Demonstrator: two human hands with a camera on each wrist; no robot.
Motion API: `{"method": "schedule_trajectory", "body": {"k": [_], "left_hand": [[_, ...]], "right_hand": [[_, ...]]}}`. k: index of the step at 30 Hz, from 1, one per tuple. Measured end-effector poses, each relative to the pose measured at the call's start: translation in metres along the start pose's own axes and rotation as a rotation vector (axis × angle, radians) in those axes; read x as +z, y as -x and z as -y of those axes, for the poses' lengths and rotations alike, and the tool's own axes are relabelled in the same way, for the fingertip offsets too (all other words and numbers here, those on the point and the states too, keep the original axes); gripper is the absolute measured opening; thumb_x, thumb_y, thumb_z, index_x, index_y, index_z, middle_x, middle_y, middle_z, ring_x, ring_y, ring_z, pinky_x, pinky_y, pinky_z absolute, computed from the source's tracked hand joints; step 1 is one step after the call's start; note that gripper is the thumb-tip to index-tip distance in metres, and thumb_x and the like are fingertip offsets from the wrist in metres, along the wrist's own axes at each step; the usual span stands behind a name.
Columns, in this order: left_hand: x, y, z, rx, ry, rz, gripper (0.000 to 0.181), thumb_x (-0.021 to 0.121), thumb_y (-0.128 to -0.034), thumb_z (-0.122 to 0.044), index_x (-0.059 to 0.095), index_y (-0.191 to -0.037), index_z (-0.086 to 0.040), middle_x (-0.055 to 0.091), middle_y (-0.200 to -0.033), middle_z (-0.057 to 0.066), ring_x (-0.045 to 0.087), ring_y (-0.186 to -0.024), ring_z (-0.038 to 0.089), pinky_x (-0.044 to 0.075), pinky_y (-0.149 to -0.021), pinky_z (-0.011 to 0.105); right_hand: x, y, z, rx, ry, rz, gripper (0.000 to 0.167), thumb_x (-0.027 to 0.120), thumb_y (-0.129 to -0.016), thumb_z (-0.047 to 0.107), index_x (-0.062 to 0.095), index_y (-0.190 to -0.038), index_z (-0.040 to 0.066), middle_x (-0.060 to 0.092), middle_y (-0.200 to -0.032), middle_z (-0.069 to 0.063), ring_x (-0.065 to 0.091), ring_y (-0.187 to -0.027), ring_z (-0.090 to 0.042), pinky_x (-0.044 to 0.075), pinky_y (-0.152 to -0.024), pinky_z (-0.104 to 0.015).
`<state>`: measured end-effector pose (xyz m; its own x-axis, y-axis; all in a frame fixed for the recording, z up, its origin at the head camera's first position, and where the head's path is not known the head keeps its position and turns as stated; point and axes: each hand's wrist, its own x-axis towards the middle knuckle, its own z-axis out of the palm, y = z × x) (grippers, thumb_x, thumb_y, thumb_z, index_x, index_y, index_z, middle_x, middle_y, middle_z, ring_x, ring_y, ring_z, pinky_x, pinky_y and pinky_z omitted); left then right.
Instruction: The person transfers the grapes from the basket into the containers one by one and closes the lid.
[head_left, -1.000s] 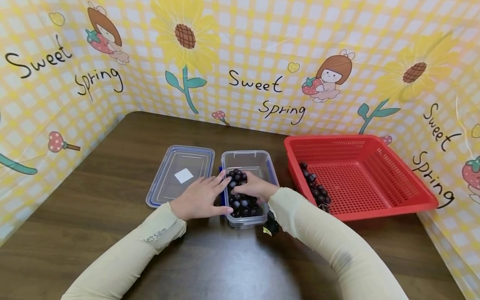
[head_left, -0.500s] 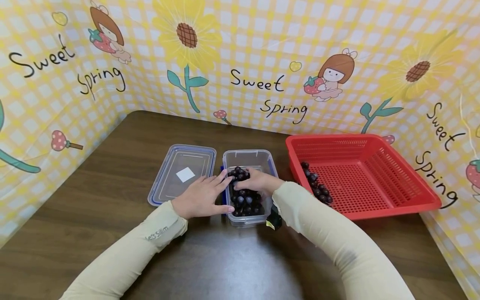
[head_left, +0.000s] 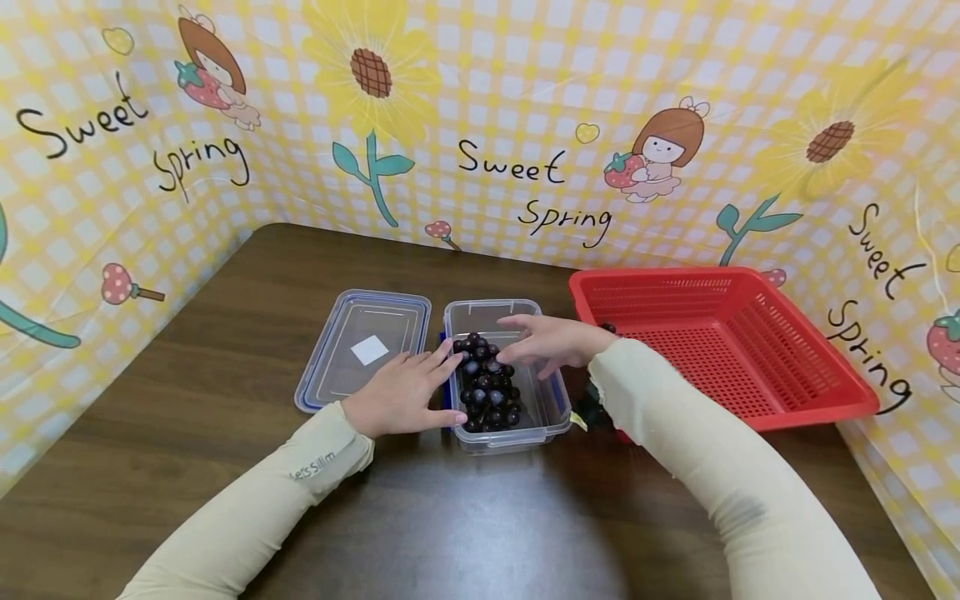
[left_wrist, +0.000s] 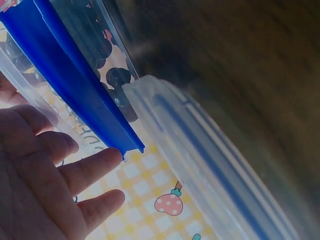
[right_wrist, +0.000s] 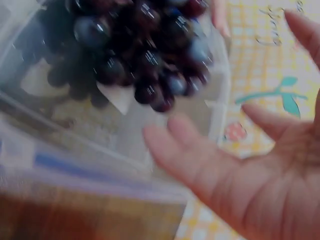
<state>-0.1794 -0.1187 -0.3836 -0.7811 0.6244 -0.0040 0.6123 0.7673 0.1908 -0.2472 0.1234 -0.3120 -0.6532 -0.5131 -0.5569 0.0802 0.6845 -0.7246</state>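
Observation:
Dark grapes (head_left: pixel 487 387) lie in a bunch along the left side of a clear plastic box (head_left: pixel 555 408). My left hand (head_left: pixel 401 396), fingers spread, rests at the box's left rim. In the left wrist view, that hand (left_wrist: pixel 55 175) has a fingertip at the end of a blue clip flap (left_wrist: pixel 82 82). Over the box's right side is my right hand (head_left: pixel 558 342), fingers apart and holding nothing. The right wrist view has the grapes (right_wrist: pixel 150 55) a short way off the fingers of this hand (right_wrist: pixel 250 175).
A clear lid (head_left: pixel 337 367) with blue edging and a white label lies left of the box. To the right stands a red basket (head_left: pixel 817 408); the right forearm hides its near left corner, and a dark grape (head_left: pixel 609 327) shows at its left side. A patterned cloth (head_left: pixel 450 100) hangs behind.
My right hand has let go of the grapes and drawn back to the right, opening its fingers. The bunch now lies lower in the box. My left hand has stayed in place.

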Motion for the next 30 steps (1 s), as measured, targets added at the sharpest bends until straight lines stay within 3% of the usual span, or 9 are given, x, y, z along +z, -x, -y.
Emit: {"method": "schedule_trajectory", "body": {"k": [4,8,13,17,23,30], "left_hand": [[0.000,0.000,0.000,-0.005,0.007,0.000,0.086,0.048,-0.0900,-0.063,0.032,-0.148,-0.002,0.023,-0.153,0.023,0.044,-0.128,0.040,0.032,-0.103,0.059],[0.002,0.000,0.001,-0.004,0.006,-0.006,0.085,0.049,-0.0901,-0.062,0.032,-0.148,-0.002,0.023,-0.153,0.023,0.044,-0.128,0.040,0.032,-0.103,0.058],[0.003,0.001,0.001,0.002,-0.003,-0.014,0.085,0.050,-0.0900,-0.061,0.034,-0.148,-0.001,0.024,-0.153,0.023,0.045,-0.128,0.040,0.033,-0.103,0.057],[0.001,0.002,0.000,0.010,-0.005,-0.016,0.085,0.049,-0.0901,-0.062,0.035,-0.147,0.000,0.024,-0.153,0.024,0.045,-0.127,0.040,0.034,-0.103,0.056],[-0.001,0.002,0.001,0.014,-0.012,-0.019,0.085,0.047,-0.0906,-0.063,0.036,-0.146,0.000,0.025,-0.152,0.024,0.045,-0.127,0.040,0.034,-0.103,0.056],[0.000,0.000,0.001,0.017,-0.015,-0.009,0.085,0.047,-0.0903,-0.063,0.036,-0.146,0.000,0.025,-0.152,0.024,0.045,-0.127,0.040,0.034,-0.102,0.057]], "right_hand": [[-0.019,0.015,-0.006,-0.083,-0.106,0.054,0.073,0.060,-0.093,0.018,0.020,-0.153,0.015,0.028,-0.148,-0.026,0.043,-0.125,-0.044,0.050,-0.088,-0.050],[-0.040,0.029,-0.015,-0.155,-0.148,0.040,0.071,0.058,-0.093,0.014,0.020,-0.153,0.014,0.027,-0.148,-0.028,0.050,-0.117,-0.044,0.053,-0.082,-0.049],[-0.066,0.051,-0.029,-0.202,-0.168,0.004,0.074,0.055,-0.092,0.012,0.015,-0.154,0.010,0.025,-0.148,-0.027,0.054,-0.112,-0.037,0.052,-0.084,-0.051],[-0.085,0.069,-0.045,-0.189,-0.187,-0.019,0.076,0.056,-0.093,0.013,0.012,-0.154,0.011,0.022,-0.149,-0.028,0.056,-0.111,-0.032,0.050,-0.085,-0.054],[-0.110,0.089,-0.073,-0.142,-0.170,-0.064,0.080,0.054,-0.094,0.018,0.001,-0.155,0.014,0.016,-0.150,-0.032,0.056,-0.112,-0.037,0.048,-0.086,-0.058],[-0.129,0.104,-0.110,-0.045,-0.191,-0.002,0.087,0.054,-0.097,0.027,-0.014,-0.152,0.020,0.005,-0.152,-0.034,0.052,-0.118,-0.043,0.050,-0.084,-0.054]]}}
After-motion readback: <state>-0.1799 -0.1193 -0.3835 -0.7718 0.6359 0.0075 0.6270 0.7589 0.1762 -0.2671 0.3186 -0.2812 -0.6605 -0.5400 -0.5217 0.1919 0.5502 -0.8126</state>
